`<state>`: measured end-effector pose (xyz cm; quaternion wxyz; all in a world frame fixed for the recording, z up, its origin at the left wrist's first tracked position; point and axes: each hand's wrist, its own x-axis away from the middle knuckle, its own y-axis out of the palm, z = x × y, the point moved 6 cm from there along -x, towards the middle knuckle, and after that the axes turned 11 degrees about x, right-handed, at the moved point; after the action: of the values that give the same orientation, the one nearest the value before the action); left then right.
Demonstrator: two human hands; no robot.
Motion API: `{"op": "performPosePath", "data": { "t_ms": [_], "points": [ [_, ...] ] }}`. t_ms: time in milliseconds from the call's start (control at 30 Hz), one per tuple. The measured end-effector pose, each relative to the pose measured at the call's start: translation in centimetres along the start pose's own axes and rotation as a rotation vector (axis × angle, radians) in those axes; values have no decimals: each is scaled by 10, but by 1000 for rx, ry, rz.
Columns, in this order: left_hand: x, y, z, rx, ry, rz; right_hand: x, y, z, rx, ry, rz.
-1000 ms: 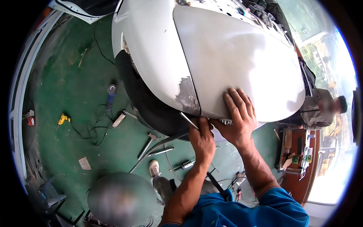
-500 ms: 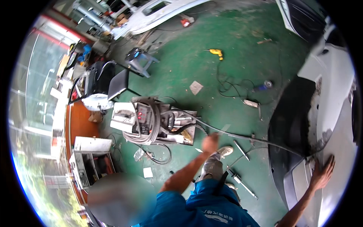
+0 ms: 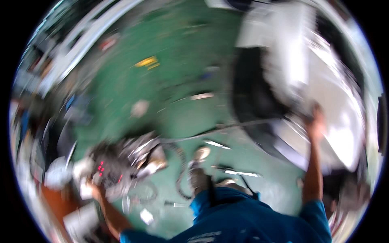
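Observation:
Motion smears the whole view. My left hand (image 3: 94, 189) reaches to the front of a boxy machine (image 3: 107, 172) with red lights; its fingers are too blurred to read. On the right, my right hand (image 3: 316, 122) is at a pale car body panel (image 3: 338, 121), beside a dark thing where a grey cable (image 3: 219, 128) ends. Whether those fingers grip anything cannot be made out. The cable runs from the machine across the floor to the car. A dark ribbed hose (image 3: 181, 170) curves down from the machine.
A yellow power drill (image 3: 148, 62) lies on the green floor (image 3: 178, 36). Near my feet are a bright slim rod (image 3: 216, 144) and a long metal tool (image 3: 241, 173). A white sheet (image 3: 146, 216) lies lower left, near an open-fronted cabinet (image 3: 83, 218).
The view has swung, so the car and machine sit further left in it. My left hand has gone from over the floor near my feet to the machine. My right hand stays at the car.

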<state>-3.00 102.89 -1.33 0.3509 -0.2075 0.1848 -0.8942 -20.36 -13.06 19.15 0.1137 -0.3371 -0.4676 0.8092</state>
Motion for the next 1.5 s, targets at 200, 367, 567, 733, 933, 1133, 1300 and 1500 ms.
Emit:
{"op": "performPosePath", "data": {
  "t_ms": [200, 367, 567, 733, 933, 1133, 1300, 1500],
  "points": [
    [125, 165, -3, -418, 743, 76, 28, -61, 3, -582, 192, 171],
    [294, 346, 90, -259, 977, -469, 191, 45, 42, -1084, 973, 51],
    [655, 525, 331, 250, 1235, -1193, 181, 78, 29, -1061, 980, -22],
    [844, 608, 397, 166, 1756, -1383, 129, 97, 14, -1212, 924, 79],
    [877, 649, 348, 177, 2007, -1079, 129, 113, 14, -1605, 1031, -6],
    [883, 648, 345, 166, 2041, -1067, 134, 119, 20, -1555, 1057, 39],
    [885, 647, 347, 191, 2057, -1051, 129, 108, 13, -1265, 1120, 216],
    [881, 648, 348, 202, 2076, -1026, 120, 110, 6, -1250, 1310, 226]
  ]
}}
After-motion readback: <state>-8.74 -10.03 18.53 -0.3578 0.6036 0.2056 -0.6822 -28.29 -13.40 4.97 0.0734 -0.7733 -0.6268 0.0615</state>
